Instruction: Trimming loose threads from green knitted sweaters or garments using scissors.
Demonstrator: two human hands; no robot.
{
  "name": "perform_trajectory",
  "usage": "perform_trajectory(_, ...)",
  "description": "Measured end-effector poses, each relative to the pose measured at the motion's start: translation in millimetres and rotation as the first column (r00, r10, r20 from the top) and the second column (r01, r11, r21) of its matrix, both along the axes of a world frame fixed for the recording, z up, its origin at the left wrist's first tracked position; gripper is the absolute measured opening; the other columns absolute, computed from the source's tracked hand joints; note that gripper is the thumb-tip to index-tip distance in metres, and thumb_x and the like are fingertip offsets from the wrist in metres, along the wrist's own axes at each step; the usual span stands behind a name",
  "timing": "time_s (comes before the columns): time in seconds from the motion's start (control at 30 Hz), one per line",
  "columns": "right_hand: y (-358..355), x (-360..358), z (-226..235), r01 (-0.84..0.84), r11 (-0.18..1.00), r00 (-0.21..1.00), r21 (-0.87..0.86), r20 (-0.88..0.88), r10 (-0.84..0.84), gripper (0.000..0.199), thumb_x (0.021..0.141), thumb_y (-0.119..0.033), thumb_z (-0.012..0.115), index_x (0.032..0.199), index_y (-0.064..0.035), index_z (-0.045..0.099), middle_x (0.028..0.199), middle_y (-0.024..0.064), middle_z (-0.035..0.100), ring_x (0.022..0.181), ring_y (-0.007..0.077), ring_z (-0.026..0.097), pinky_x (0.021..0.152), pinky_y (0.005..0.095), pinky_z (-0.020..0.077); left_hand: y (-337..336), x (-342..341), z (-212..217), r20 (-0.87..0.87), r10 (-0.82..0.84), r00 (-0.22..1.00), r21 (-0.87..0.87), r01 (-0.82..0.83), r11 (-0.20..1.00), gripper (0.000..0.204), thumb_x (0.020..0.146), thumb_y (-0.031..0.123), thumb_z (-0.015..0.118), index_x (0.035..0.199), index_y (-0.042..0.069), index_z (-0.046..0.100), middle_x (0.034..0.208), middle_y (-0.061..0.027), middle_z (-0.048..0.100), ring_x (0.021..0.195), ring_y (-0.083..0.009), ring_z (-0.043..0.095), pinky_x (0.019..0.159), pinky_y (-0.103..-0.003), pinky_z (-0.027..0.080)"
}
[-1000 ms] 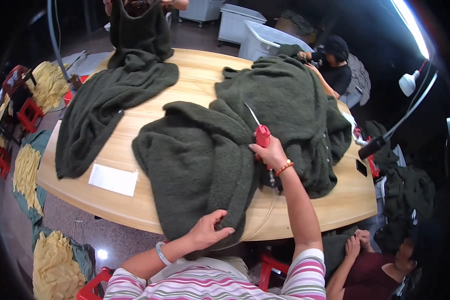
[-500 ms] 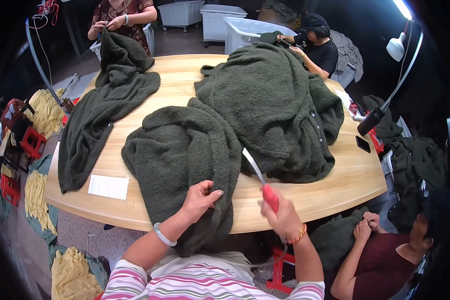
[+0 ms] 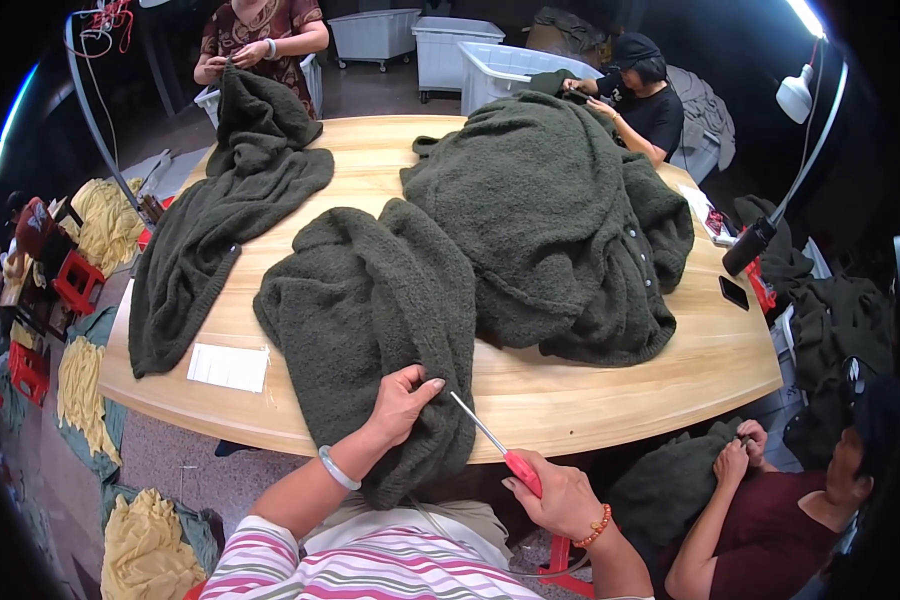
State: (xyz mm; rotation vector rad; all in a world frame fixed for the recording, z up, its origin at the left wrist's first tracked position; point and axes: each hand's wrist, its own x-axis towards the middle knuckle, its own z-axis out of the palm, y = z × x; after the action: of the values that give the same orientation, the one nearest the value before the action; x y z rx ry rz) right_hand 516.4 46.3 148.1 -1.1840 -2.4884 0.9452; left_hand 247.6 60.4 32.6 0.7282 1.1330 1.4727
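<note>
A dark green fuzzy garment (image 3: 370, 300) lies on the wooden table (image 3: 570, 390) in front of me, its lower end hanging over the near edge. My left hand (image 3: 402, 402) grips that hanging edge of the garment. My right hand (image 3: 560, 492) is just below the table edge, holding a red-handled tool (image 3: 497, 448) whose thin metal tip points up-left toward the garment. A larger pile of the same green knitwear (image 3: 560, 220) lies behind it.
Another green garment (image 3: 220, 230) stretches along the left, held by a person at the far side. A white paper slip (image 3: 228, 367) lies near the left front edge. A person sits at the right with green fabric; another works at the back right. A lamp (image 3: 760, 240) stands on the right.
My right hand with the red-handled tool dropped from above the garment to below the near table edge. My left hand shifted up onto the garment's hanging edge.
</note>
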Motion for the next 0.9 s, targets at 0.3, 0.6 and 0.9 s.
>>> perform_trajectory(0.3, 11.2, -13.6, 3.1, 0.015, 1.000, 0.979, 0.011, 0.203, -0.017, 0.039, 0.090, -0.035, 0.064, 0.120, -0.0112, 0.057, 0.071, 0.0181, 0.066, 0.068, 0.0394, 0.065, 0.064, 0.0463, 0.0518, -6.1, -0.9, 4.9, 0.183, 0.019, 0.983, -0.039, -0.012, 0.999, 0.010, 0.092, 0.005, 0.064, 0.098, -0.002, 0.065, 0.092, -0.0039, 0.068, 0.082, -0.0074, 0.061, 0.076, -0.022, 0.050)
perform_trajectory(0.6, -6.6, 5.8, 1.1, -0.049, 0.995, 0.996, -0.087, 0.065, 0.055, 0.038, 0.087, -0.030, 0.067, 0.119, -0.0101, 0.058, 0.076, 0.0173, 0.066, 0.070, 0.0384, 0.065, 0.064, 0.0446, 0.0524, -12.4, -1.2, -1.5, 0.152, 0.003, 0.988, 0.011, -0.005, 1.000, 0.022, 0.091, 0.002, 0.063, 0.113, -0.004, 0.062, 0.105, -0.0076, 0.068, 0.092, -0.0117, 0.064, 0.085, -0.026, 0.052)
perform_trajectory(0.9, 2.8, -4.7, 6.0, -0.064, 0.997, 0.983, -0.042, 0.169, 0.070, 0.040, 0.088, -0.033, 0.066, 0.120, -0.0092, 0.057, 0.073, 0.0177, 0.066, 0.069, 0.0387, 0.065, 0.063, 0.0451, 0.0522, -19.9, -3.9, 3.9, 0.220, 0.011, 0.976, -0.034, -0.004, 0.999, 0.028, 0.092, -0.003, 0.059, 0.119, -0.003, 0.061, 0.109, -0.0076, 0.068, 0.096, -0.0133, 0.064, 0.086, -0.027, 0.053)
